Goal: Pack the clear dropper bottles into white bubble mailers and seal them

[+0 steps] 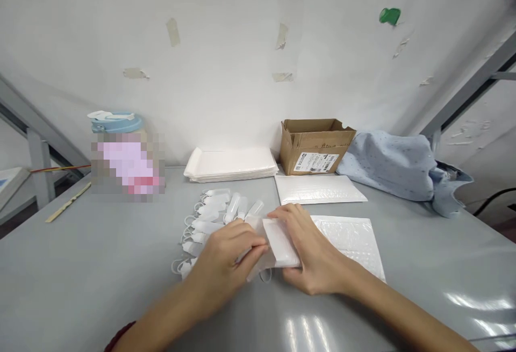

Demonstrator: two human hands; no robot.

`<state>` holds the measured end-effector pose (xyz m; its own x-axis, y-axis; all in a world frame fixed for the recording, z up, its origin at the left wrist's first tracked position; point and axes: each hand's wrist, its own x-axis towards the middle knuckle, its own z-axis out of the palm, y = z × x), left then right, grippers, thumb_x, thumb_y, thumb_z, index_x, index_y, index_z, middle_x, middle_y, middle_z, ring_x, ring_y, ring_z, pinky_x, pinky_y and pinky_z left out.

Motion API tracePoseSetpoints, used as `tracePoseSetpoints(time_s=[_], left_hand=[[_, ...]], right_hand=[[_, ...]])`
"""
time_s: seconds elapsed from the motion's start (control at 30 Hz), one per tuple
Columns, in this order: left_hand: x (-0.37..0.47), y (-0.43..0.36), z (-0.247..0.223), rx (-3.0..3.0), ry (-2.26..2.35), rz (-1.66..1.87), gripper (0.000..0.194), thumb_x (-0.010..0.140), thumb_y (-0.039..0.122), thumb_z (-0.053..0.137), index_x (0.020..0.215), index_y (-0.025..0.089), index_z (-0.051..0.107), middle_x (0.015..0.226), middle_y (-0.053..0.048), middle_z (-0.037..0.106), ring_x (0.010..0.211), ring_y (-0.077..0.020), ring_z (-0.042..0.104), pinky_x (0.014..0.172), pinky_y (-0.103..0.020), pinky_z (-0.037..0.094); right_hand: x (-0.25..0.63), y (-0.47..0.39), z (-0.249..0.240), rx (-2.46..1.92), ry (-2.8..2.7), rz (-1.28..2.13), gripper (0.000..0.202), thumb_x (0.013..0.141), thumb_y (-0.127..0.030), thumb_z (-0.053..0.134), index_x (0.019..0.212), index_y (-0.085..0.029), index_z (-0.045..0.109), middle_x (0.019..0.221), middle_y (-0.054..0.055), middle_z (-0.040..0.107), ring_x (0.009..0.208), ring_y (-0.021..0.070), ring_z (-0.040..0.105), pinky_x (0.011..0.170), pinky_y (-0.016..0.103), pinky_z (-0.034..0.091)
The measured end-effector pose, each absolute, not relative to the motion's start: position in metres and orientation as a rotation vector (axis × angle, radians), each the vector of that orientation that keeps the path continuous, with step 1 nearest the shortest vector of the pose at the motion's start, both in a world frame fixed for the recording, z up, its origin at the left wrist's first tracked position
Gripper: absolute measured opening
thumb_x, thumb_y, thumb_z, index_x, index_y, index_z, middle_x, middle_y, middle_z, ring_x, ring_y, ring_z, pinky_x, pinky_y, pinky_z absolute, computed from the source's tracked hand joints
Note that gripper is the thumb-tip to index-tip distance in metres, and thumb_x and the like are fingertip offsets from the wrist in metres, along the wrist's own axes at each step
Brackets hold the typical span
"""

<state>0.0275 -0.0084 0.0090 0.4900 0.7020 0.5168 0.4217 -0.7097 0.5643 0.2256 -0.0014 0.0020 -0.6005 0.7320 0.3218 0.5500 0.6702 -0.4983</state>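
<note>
Left hand (237,250) pinching clear film (258,267), right hand (308,250) clasping a white packet (282,244).
From the packet, small bottles (206,227) lie loose at ten o'clock — a padded mailer (351,240) at three, whether filled I can't tell.

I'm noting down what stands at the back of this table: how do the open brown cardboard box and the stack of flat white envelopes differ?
The brown cardboard box stands tall, while the stack of white envelopes lies low. The box is open-topped and hollow; the stack is flat layers. Both rest on the grey table near the white wall.
</note>
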Motion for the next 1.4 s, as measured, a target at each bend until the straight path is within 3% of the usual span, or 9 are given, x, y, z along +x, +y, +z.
tracePoseSetpoints(time_s=[0.13,0.23,0.3,0.4,0.53,0.83,1.17,1.3,1.4], left_hand=[[0.034,-0.012,0.002,2.375,0.930,1.225,0.019,0.086,0.005,0.053,0.078,0.016,0.066,0.067,0.000,0.063,0.063,-0.0120,0.052,0.060,-0.025,0.042],[0.031,-0.011,0.004,2.312,1.017,1.356,0.014,0.085,0.007,0.057,0.081,0.017,0.066,0.070,0.000,0.066,0.065,-0.0122,0.053,0.062,-0.026,0.044],[0.030,-0.010,0.006,2.277,1.089,1.377,0.013,0.085,0.009,0.058,0.081,0.019,0.066,0.071,0.000,0.067,0.066,-0.0125,0.054,0.063,-0.026,0.045],[0.034,-0.011,0.005,2.275,1.074,1.365,0.014,0.085,0.009,0.059,0.082,0.019,0.067,0.072,0.001,0.069,0.065,-0.0124,0.055,0.063,-0.027,0.045],[0.045,-0.017,-0.002,2.333,0.952,1.333,0.016,0.085,0.007,0.057,0.084,0.019,0.068,0.073,0.000,0.071,0.064,-0.0125,0.055,0.061,-0.026,0.046],[0.057,-0.028,-0.012,2.536,0.948,1.102,0.035,0.083,-0.001,0.040,0.053,0.016,0.044,0.050,0.002,0.047,0.059,-0.0119,0.035,0.056,-0.025,0.034],[0.049,-0.028,-0.008,2.720,0.912,0.634,0.020,0.064,-0.001,0.056,0.069,0.016,0.049,0.076,0.001,0.062,0.090,-0.0214,0.047,0.069,-0.034,0.032],[0.045,-0.024,-0.001,2.555,0.999,0.973,0.019,0.077,0.001,0.052,0.070,0.018,0.055,0.075,0.001,0.063,0.081,-0.0180,0.049,0.072,-0.035,0.035],[0.042,-0.021,0.005,2.229,1.286,1.259,0.020,0.082,0.013,0.057,0.100,0.021,0.060,0.101,-0.004,0.063,0.092,-0.0202,0.050,0.082,-0.037,0.039]], right_hand=[[0.227,-0.002,0.002,-0.999,-2.384,0.511,0.067,0.060,-0.013,0.061,0.123,-0.015,0.038,0.107,0.011,0.046,0.097,0.0274,0.042,0.083,0.045,0.041],[0.234,0.001,0.008,-1.033,-2.315,0.614,0.068,0.073,-0.032,0.067,0.131,-0.016,0.034,0.111,0.012,0.047,0.101,0.0278,0.043,0.088,0.047,0.041],[0.237,0.003,0.011,-1.074,-2.234,0.671,0.057,0.084,-0.041,0.058,0.131,-0.018,0.036,0.111,0.011,0.048,0.103,0.0267,0.045,0.089,0.046,0.041],[0.235,0.005,0.013,-1.171,-2.102,0.646,0.022,0.095,-0.032,0.040,0.107,-0.020,0.053,0.095,0.008,0.054,0.094,0.0227,0.050,0.084,0.041,0.043],[0.226,0.006,0.006,-1.245,-1.958,0.610,0.026,0.093,-0.023,0.039,0.068,-0.021,0.046,0.069,0.002,0.051,0.069,0.0178,0.050,0.064,0.031,0.043],[0.222,0.002,0.009,-1.290,-1.895,0.664,0.027,0.091,-0.023,0.040,0.065,-0.021,0.042,0.062,-0.001,0.048,0.057,0.0142,0.046,0.053,0.027,0.036],[0.217,-0.002,0.014,-1.236,-2.011,0.675,0.027,0.093,-0.024,0.038,0.067,-0.021,0.046,0.065,0.001,0.053,0.058,0.0157,0.050,0.053,0.028,0.039],[0.225,0.003,0.014,-1.259,-1.983,0.676,0.029,0.093,-0.028,0.039,0.066,-0.022,0.046,0.061,0.000,0.050,0.054,0.0147,0.046,0.049,0.027,0.036],[0.230,0.005,0.015,-1.317,-1.916,0.662,0.028,0.093,-0.032,0.040,0.067,-0.022,0.046,0.059,-0.002,0.048,0.053,0.0141,0.044,0.047,0.026,0.034]])
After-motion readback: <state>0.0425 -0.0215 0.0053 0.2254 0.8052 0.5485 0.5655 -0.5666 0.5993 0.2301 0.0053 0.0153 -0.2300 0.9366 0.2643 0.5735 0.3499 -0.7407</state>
